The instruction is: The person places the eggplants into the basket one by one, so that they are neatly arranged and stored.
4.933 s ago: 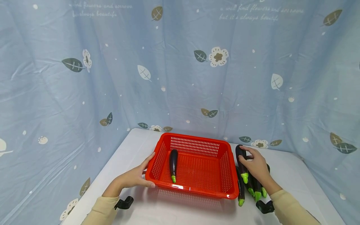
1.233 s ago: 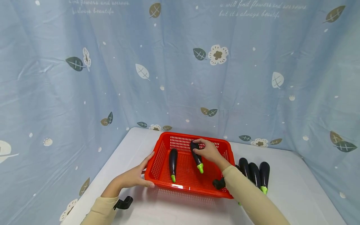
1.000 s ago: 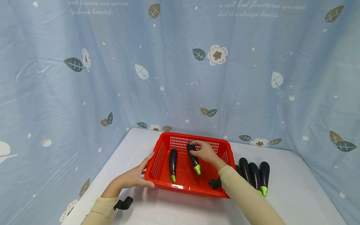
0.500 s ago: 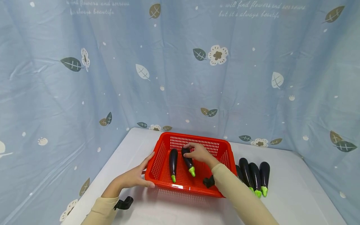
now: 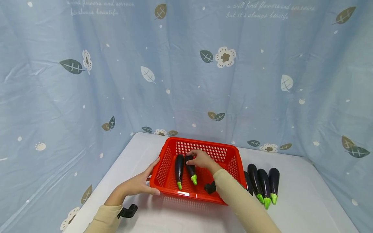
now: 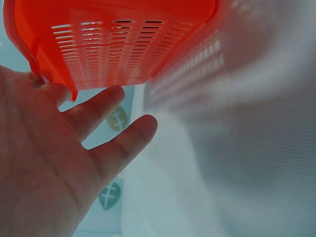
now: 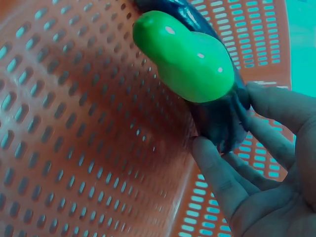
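Observation:
A red perforated plastic basket (image 5: 204, 194) stands on the white table. My left hand (image 5: 137, 184) touches its front left corner, the fingers spread and fairly straight along the rim, the thumb at the front edge. In the left wrist view two fingers (image 6: 118, 143) stick out below the rim. Inside the basket my right hand (image 5: 202, 159) pinches a dark eggplant (image 5: 190, 170) between thumb and fingers near its blunt end. The green stem (image 7: 187, 59) of an eggplant shows large in the right wrist view. Close on the left, another eggplant (image 5: 179, 168) lies lengthwise on the basket floor.
Several more eggplants (image 5: 263, 184) lie side by side on the table (image 5: 303, 194), right of the basket. One eggplant (image 5: 247, 183) is partly hidden by the basket's right wall. A blue patterned curtain (image 5: 186, 81) hangs behind the table and at its sides.
My right hand took an eggplant from the group on the right and brought it into the basket. Over the last second it moved left and lower, beside the first eggplant. My left hand stays put.

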{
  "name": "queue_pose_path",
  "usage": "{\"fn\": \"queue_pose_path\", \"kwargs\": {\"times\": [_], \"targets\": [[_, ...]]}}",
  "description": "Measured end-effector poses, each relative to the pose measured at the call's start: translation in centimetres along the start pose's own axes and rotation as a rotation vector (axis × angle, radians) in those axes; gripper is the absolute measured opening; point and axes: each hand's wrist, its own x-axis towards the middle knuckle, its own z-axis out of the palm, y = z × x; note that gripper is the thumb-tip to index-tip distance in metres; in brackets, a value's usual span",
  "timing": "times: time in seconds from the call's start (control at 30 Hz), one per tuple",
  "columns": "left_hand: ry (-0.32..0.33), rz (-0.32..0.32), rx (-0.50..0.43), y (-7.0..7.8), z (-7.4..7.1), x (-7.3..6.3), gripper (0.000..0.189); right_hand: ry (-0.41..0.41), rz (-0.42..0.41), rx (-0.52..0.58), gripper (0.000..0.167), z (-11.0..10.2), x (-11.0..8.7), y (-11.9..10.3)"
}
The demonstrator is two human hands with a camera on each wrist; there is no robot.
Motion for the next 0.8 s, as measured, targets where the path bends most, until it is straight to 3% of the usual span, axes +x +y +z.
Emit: {"fn": "queue_pose_path", "kwargs": {"times": [0.23, 0.8], "targets": [[0.008, -0.018, 0.002, 0.0, 0.0, -0.1, 0.125, -0.054, 0.033, 0.002, 0.040, 0.5, -0.2, -0.8], [0.003, -0.014, 0.008, 0.0, 0.0, 0.0, 0.125, -0.045, 0.040, -0.001, 0.044, 0.3, -0.8, -0.8]]}}
